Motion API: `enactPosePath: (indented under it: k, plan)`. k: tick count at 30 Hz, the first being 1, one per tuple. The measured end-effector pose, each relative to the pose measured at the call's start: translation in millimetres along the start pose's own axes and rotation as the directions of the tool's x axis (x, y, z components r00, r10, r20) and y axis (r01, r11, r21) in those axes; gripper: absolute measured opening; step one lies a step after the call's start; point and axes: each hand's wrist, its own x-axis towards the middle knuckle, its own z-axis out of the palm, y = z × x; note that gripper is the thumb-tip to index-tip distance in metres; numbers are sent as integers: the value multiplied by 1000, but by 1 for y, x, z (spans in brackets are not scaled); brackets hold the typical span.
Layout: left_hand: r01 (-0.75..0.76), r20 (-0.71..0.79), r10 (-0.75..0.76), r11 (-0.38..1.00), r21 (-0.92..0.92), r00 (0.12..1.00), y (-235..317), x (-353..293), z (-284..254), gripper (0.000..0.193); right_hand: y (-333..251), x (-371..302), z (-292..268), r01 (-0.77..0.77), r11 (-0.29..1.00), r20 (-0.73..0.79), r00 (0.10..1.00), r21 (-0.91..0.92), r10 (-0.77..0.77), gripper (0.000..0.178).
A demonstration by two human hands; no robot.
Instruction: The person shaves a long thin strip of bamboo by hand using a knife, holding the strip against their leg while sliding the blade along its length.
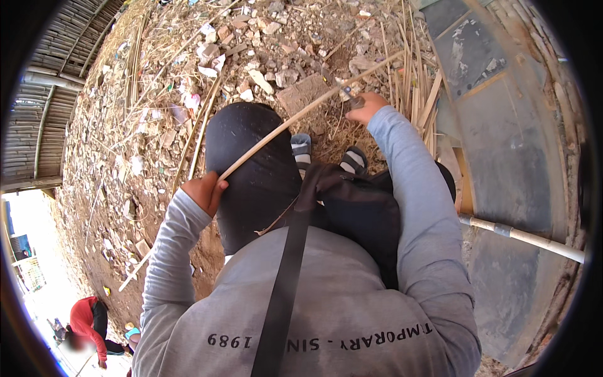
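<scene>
A long pale bamboo strip (276, 133) slants across my lap, over my dark-clothed left knee, from lower left to upper right. My left hand (206, 191) grips it near my left knee, thumb and fingers closed round it. Farther up, my right hand (368, 109) is closed on a small knife (346, 92), whose metal part lies against the strip or just beside it. Most of the handle is hidden in my fingers. Another pale strip end (134, 274) shows left of my left forearm; whether it is the same piece I cannot tell.
Stony ground (276, 60) with rubble and scraps spreads ahead. Loose bamboo strips (411, 75) lie beyond my right hand. Dark panels (509, 138) stand at right, crossed by a pale pole (521, 237). A slatted bamboo wall (28, 129) is at left. A person in red (88, 320) bends over at lower left.
</scene>
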Motion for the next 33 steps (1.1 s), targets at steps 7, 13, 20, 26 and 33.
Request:
enactPosePath:
  k: [7, 13, 20, 26, 33]
  plan:
    - [-32, -2, 32, 999, 2, 999, -7, -4, -4, 32, -27, -13, 8, 110, 989, -69, 991, -93, -117, 37]
    - [-27, 16, 28, 1000, -13, 999, 1, 4, -7, 35, 34, 6, -13, -141, 968, -60, 986, 209, 157, 36]
    - [-45, 33, 46, 999, -29, 998, -9, -2, -2, 34, -29, -23, 0, 157, 973, -41, 985, -166, -166, 47]
    - [-90, -3, 90, 994, -60, 996, -11, 5, -5, 35, 34, 14, -9, -140, 933, -81, 981, 331, 176, 36]
    - [4, 38, -3, 999, -37, 999, -2, 2, -5, 32, 1, -7, -9, -34, 999, 18, 999, 16, 34, 44]
